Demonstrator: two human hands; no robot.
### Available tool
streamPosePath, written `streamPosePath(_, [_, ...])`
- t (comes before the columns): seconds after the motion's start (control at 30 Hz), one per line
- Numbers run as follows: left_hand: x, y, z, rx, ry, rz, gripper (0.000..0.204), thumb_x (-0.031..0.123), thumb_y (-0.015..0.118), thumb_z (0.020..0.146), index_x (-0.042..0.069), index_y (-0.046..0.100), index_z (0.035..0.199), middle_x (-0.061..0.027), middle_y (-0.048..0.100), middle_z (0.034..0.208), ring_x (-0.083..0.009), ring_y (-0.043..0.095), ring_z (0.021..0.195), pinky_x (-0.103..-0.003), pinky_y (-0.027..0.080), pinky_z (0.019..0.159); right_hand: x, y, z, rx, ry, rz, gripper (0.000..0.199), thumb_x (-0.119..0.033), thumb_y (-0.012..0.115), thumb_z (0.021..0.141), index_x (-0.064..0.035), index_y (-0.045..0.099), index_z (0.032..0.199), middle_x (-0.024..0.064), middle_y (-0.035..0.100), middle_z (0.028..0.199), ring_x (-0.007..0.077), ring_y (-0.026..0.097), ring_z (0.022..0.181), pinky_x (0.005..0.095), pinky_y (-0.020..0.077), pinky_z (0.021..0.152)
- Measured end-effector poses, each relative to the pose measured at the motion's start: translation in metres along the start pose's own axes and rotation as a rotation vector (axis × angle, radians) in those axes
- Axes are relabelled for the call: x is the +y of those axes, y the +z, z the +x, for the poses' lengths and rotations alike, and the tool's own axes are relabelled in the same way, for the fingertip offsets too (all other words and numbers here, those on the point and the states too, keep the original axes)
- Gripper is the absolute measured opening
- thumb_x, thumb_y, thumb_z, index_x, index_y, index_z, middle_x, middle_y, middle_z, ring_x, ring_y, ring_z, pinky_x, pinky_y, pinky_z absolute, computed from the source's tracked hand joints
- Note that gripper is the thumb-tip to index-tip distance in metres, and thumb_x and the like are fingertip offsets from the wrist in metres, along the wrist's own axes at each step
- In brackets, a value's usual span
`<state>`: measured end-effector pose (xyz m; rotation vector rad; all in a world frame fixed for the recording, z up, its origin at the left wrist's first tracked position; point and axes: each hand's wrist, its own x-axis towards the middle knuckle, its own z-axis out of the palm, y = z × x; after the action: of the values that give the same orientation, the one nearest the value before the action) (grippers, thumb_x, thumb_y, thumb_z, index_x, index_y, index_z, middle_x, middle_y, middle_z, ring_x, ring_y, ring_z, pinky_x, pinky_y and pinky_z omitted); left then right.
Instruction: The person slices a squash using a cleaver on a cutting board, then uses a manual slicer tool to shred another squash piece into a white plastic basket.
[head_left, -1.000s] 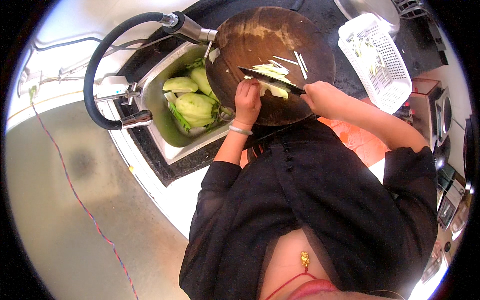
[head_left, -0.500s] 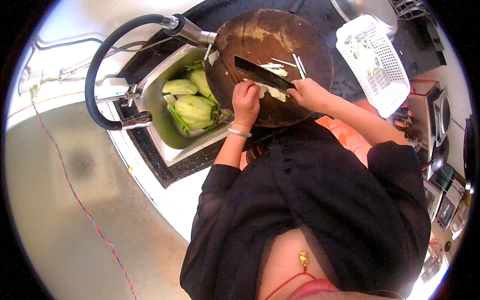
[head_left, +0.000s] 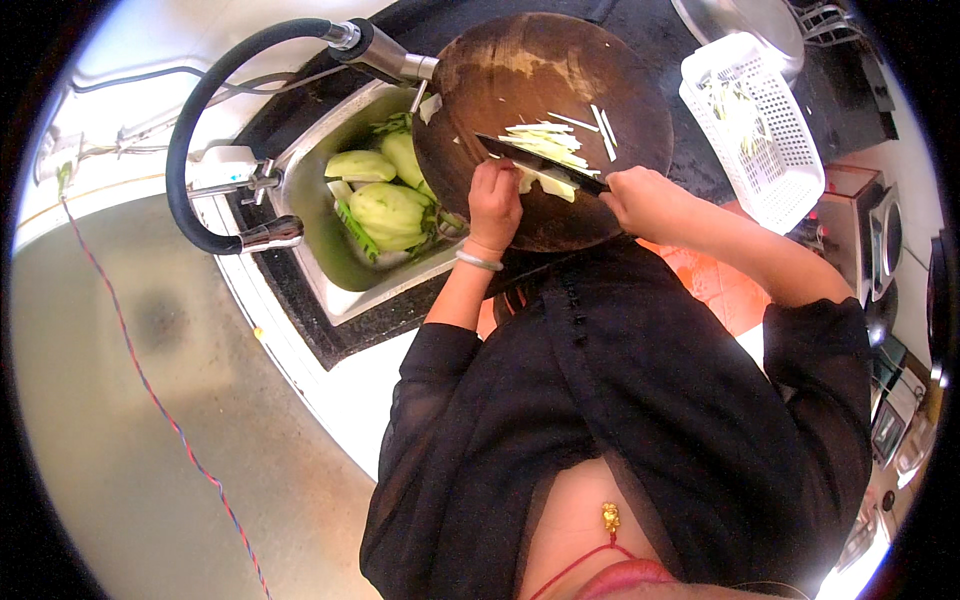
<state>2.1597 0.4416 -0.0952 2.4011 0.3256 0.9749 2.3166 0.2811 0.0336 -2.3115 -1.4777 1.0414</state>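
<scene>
A rectangular stainless-steel sink (head_left: 318,220) is set into the black stone tabletop (head_left: 690,130) on the left. Over its left side arches a faucet with a thick black flexible hose (head_left: 178,130), its silver metal spray head (head_left: 385,52) pointing right. At the far right lies a round, shiny metal piece (head_left: 765,22), a lid or pan, beside a metal wire rack (head_left: 828,22). A thin red-and-blue twisted cord (head_left: 165,410) runs down the left over a stained grey-tan surface (head_left: 250,490). Orange-red tiles (head_left: 705,285) show nearer, right of centre.
</scene>
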Motion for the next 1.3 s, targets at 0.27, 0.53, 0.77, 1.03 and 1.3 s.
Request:
streamPosePath(0.27, [-0.003,0.0,0.002,0.007,-0.036,-0.003,0.009,-0.005,0.057,0.074,-0.001,0.052,0.081,-0.016,0.056,0.088,-0.0353,0.054,0.084,-0.041,0.046,0.073,0.0,0.011,0.012,-0.005,0.014,0.018,0.029,-0.017,0.052,0.086,0.0086,0.062,0.079,0.0307,0.061,0.081,0.0445,0.061,0.083,0.0486,0.0494,0.074])
streamPosePath(0.53, [-0.005,0.001,0.001,0.014,-0.065,0.01,0.009,-0.004,0.057,0.075,-0.002,0.053,0.082,-0.0166,0.057,0.089,-0.0359,0.054,0.085,-0.041,0.046,0.073,0.003,0.019,0.023,-0.02,0.017,0.031,0.028,-0.016,0.052,0.086,0.0085,0.063,0.079,0.0303,0.061,0.082,0.0447,0.061,0.083,0.0485,0.0494,0.074])
streamPosePath(0.77, [-0.006,0.001,0.0,0.004,-0.058,0.032,0.01,-0.005,0.057,0.075,-0.001,0.053,0.083,-0.0168,0.057,0.088,-0.0357,0.055,0.085,-0.041,0.046,0.073,0.006,0.048,0.03,0.13,0.034,0.081,0.028,-0.019,0.054,0.086,0.0072,0.062,0.079,0.029,0.061,0.08,0.0448,0.061,0.081,0.0487,0.0493,0.073])
streamPosePath(1.03, [0.016,0.003,0.009,-0.044,-0.123,0.068,0.05,0.032,0.077,0.064,0.006,0.054,0.099,-0.0169,0.049,0.105,-0.0369,0.045,0.102,-0.047,0.035,0.089,0.038,0.047,0.041,0.163,0.005,0.231,0.034,-0.026,0.058,0.085,0.0078,0.061,0.079,0.0294,0.061,0.08,0.0442,0.061,0.081,0.0479,0.0482,0.073])
streamPosePath(1.3, [0.025,0.01,-0.001,-0.123,-0.115,0.212,0.04,0.027,0.073,0.064,0.005,0.057,0.093,-0.0169,0.051,0.103,-0.038,0.044,0.103,-0.048,0.036,0.09,0.006,0.059,0.031,0.182,0.049,0.097,0.022,-0.01,0.05,0.081,0.0064,0.062,0.074,0.0294,0.062,0.077,0.0439,0.063,0.079,0.0508,0.0501,0.072])
